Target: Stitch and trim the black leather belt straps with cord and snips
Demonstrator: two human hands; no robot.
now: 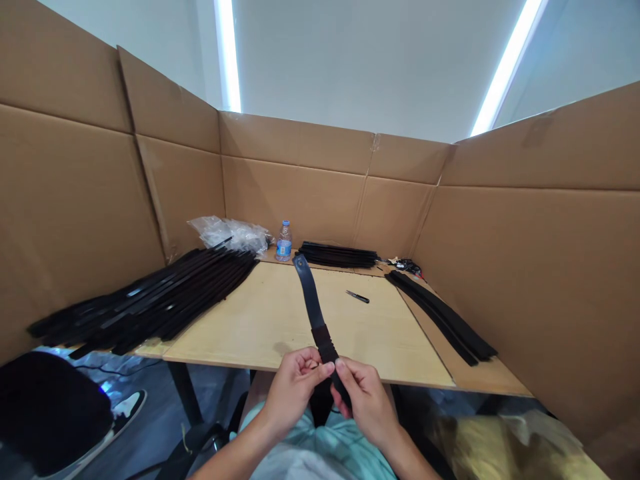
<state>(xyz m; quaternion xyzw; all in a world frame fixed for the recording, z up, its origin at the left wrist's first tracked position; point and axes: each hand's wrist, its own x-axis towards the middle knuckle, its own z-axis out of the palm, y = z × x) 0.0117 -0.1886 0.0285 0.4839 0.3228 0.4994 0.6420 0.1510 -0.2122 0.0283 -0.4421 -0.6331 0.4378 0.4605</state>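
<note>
My left hand (293, 385) and my right hand (364, 399) are both closed on the near end of a long black strap (313, 303). I hold it just past the table's front edge, above my lap. The strap rises away from me over the wooden table (260, 320); its far end is rounded with a small hole. My fingertips pinch the strap on both sides, thumbs nearly touching. The strap's lowest part hangs hidden between my hands.
A big pile of black straps (150, 303) lies on the left, a smaller stack (340, 255) at the back, another bundle (443, 317) on the right. A water bottle (284, 241), clear plastic bags (233, 233) and a small black tool (358, 297) rest on the table. Cardboard walls (525, 267) enclose it.
</note>
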